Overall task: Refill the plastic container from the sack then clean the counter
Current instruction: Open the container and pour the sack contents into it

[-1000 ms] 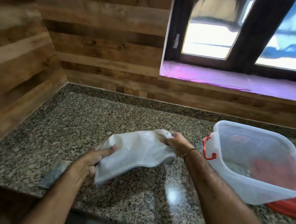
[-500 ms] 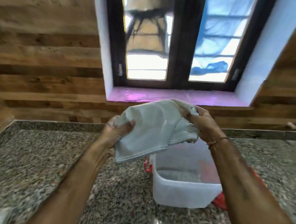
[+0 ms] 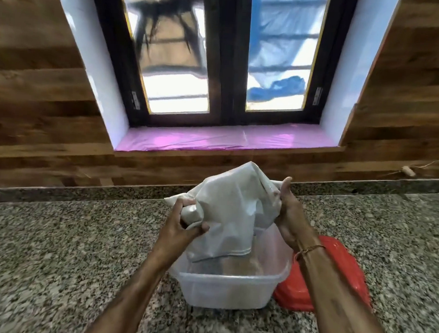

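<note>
Both hands hold the sack (image 3: 232, 214) up over the open container (image 3: 231, 284), which sits on the tabletop (image 3: 64, 246). The left hand (image 3: 183, 227) is closed tight, fingers bunching the sack's left corner. The right hand (image 3: 286, 210) grips the other edge, thumb raised, fingers curled into the plastic. The sack's lower end hangs into the container. A red lid (image 3: 336, 268) lies just to the right, partly under the container.

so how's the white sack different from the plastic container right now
The sack is soft, crumpled and opaque white; the plastic container is rigid, boxy and translucent. The sack is held up by the left hand and right hand; the container sits on the counter, open-topped. Both are pale plastic.
</note>
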